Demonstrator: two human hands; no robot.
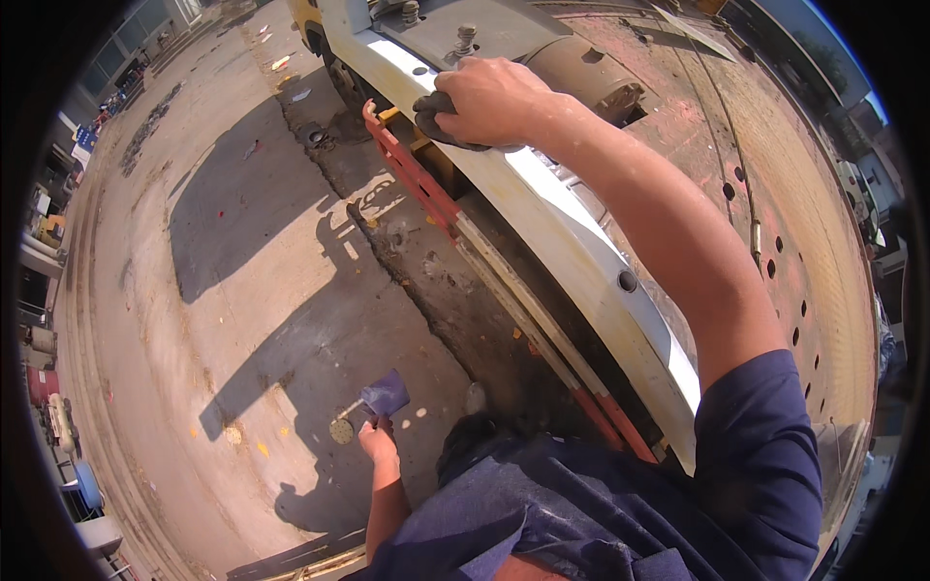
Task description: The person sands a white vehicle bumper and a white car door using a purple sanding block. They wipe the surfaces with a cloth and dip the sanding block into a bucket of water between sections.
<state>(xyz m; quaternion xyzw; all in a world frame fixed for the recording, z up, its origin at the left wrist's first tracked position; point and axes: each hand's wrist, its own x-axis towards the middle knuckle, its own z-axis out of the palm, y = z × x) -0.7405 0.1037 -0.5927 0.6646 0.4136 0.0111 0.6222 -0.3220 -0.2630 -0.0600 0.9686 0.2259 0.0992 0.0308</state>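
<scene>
My right arm reaches forward over a long white-painted metal beam [562, 228] with round holes. My right hand [499, 102] is closed round a dark, pad-like thing [433, 121] and presses it onto the beam's edge; its exact kind is partly hidden under the fingers. Low at my left side, my left hand [379, 442] grips the handle end of a flat, square, purple-grey plate [388, 395] that looks like a putty board. Pale smears show at the plate's left edge. This plate is held above the concrete, apart from the beam.
A red-and-white guard rail [426, 189] runs below the beam. Behind the beam lie a brown cylinder [591, 77], a bolt with a spring [465, 42] and a rusty deck [775, 194] with holes. A crack [387, 257] crosses the concrete ground [155, 387].
</scene>
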